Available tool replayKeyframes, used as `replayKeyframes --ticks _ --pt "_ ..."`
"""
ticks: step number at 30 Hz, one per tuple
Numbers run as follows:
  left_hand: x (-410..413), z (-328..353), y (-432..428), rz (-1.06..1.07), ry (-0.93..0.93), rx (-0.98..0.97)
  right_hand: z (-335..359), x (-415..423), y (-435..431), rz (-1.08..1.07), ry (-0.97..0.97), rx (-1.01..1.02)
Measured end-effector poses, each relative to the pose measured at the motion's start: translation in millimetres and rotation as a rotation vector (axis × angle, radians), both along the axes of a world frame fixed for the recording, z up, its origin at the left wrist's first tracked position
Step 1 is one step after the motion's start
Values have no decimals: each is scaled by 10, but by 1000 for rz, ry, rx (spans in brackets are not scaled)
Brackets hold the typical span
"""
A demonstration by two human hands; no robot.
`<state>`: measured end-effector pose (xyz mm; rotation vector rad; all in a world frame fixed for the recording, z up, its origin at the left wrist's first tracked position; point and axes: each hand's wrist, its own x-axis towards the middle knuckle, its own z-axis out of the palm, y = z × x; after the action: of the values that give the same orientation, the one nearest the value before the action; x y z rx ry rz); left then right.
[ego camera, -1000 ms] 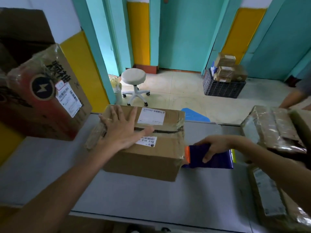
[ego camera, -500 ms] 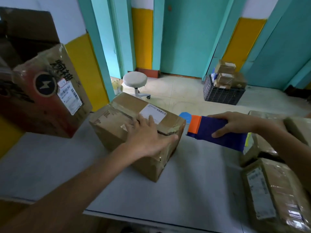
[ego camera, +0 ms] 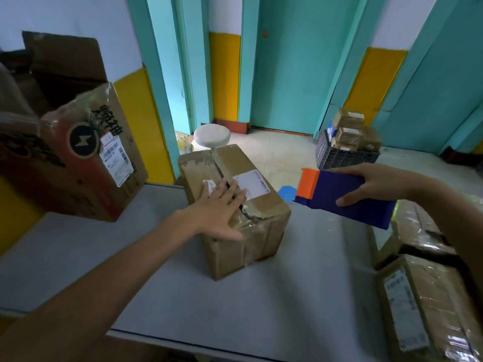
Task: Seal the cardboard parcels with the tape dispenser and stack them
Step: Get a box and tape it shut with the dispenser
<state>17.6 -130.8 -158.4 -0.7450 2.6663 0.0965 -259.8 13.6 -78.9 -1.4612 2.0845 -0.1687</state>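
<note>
Parcel under left fingers, seemingly touching.

Tabletop: pale grey, flat, with a dark line along the near edge.

Centre: one cardboard parcel, set skewed to the tabletop's edges. White labels on top, crumpled tape at its near corner.

Left: large printed box, red and brown, with a shipping label. Its base seems to rest on the tabletop, but the wide-angle view leaves this unsure.

Right edge: far wrapped parcel and near wrapped parcel, the latter with a long white label. They lie close together, well apart from the cardboard parcel.
</note>
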Motion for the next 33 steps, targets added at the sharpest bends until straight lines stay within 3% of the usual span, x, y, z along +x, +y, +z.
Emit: replayKeyframes --ticks 4,8,9,11,13,25,33 --pt "135 77 -110 -61 123 78 264 129 13 48 -185 -123" --pt "127 375 74 354 826 602 370 410 -55 230 -360 -86" --pt "116 443 103 440 929 762 365 483 -79 274 -383 -73" --pt "128 512 147 519 981 1086 352 617 -132 354 -404 -64" --pt "205 527 199 552 998 1261 366 723 -190 401 -406 -44" --pt "553 380 386 783 1190 1347 294 924 -296 492 -402 41" --pt "766 259 478 872 1308 932 296 1022 -420 574 -371 174"
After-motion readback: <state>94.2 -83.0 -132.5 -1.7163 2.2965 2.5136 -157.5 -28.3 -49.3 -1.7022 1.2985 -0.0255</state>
